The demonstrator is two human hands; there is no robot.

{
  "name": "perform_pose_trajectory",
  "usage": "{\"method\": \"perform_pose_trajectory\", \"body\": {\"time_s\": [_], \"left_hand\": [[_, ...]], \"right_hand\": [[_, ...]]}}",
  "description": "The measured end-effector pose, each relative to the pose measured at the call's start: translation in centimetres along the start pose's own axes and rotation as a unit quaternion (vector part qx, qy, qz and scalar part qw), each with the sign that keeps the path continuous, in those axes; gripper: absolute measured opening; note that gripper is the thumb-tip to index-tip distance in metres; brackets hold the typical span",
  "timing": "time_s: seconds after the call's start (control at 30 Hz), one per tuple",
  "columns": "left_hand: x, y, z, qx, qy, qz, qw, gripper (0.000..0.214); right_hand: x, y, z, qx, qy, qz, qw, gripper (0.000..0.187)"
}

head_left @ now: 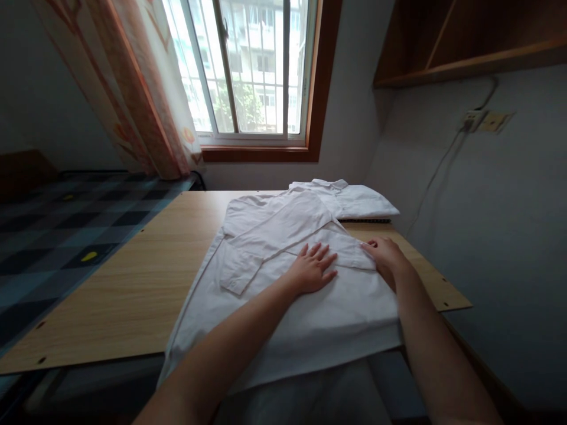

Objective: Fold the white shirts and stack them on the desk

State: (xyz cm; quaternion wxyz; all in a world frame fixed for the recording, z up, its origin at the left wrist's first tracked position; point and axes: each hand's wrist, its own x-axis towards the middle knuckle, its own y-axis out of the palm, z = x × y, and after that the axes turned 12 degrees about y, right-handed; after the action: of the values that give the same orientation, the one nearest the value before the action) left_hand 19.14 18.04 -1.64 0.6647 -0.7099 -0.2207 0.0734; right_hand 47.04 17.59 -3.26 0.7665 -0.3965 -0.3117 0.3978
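Observation:
A white long-sleeved shirt (274,319) lies spread over the wooden board, its sleeves folded across its back and its hem hanging past the near edge. My left hand (312,268) rests flat on the shirt near the right sleeve, fingers spread. At the shirt's right side, my right hand (383,254) pinches the cuff end of that sleeve between thumb and fingers. The other sleeve's buttoned cuff (239,280) points toward me on the left. Beyond, a folded white shirt (354,199) with its collar showing lies at the far right of the board.
The light wooden board (146,277) reaches left to a bed with a checked sheet (88,236). A dark flat edge shows under the folded shirt. Behind stand a barred window (257,71) and a patterned curtain (137,88). On the right wall are a shelf (478,59) and a socket with a cord (472,121).

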Motion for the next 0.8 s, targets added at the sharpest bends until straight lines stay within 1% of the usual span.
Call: {"method": "perform_pose_trajectory", "body": {"time_s": [0.1, 0.2, 0.27, 0.33, 0.43, 0.5, 0.57, 0.63, 0.73, 0.8], "left_hand": [[-0.1, 0.6, 0.0, -0.019, -0.005, 0.013, 1.000, 0.060], [-0.1, 0.5, 0.2, -0.020, -0.003, 0.012, 1.000, 0.061], [-0.1, 0.5, 0.2, -0.020, -0.003, 0.014, 1.000, 0.061], [-0.1, 0.4, 0.2, -0.019, -0.003, 0.016, 1.000, 0.061], [-0.1, 0.4, 0.2, -0.023, -0.003, 0.013, 1.000, 0.060], [-0.1, 0.4, 0.2, -0.028, -0.003, 0.009, 1.000, 0.059], [-0.2, 0.4, 0.2, -0.033, -0.003, 0.006, 0.999, 0.059], [-0.2, 0.4, 0.2, -0.036, -0.003, 0.003, 0.999, 0.058], [-0.1, 0.5, 0.3, -0.035, -0.002, 0.001, 0.999, 0.059], [-0.1, 0.6, 0.3, -0.033, -0.002, 0.002, 0.999, 0.060]], "right_hand": [[0.0, -0.4, -0.1, -0.008, 0.033, 0.025, 0.999, 0.030], [-0.3, -0.7, 0.4, 0.062, 0.037, 0.061, 0.996, 0.029], [-0.8, -1.0, 1.1, 0.108, 0.027, 0.071, 0.991, 0.029], [-1.6, -1.2, 2.0, 0.128, 0.005, 0.064, 0.990, 0.030], [-3.2, -1.6, 3.6, 0.149, -0.047, 0.055, 0.986, 0.031], [-4.4, -1.7, 4.3, 0.162, -0.089, 0.061, 0.981, 0.035], [-5.5, -1.6, 4.4, 0.155, -0.123, 0.063, 0.978, 0.042], [-6.3, -1.4, 4.1, 0.126, -0.120, 0.043, 0.984, 0.047], [-6.9, -1.0, 3.4, 0.086, -0.084, -0.005, 0.993, 0.051], [-7.1, -0.7, 3.3, 0.076, -0.086, -0.028, 0.993, 0.052]]}}
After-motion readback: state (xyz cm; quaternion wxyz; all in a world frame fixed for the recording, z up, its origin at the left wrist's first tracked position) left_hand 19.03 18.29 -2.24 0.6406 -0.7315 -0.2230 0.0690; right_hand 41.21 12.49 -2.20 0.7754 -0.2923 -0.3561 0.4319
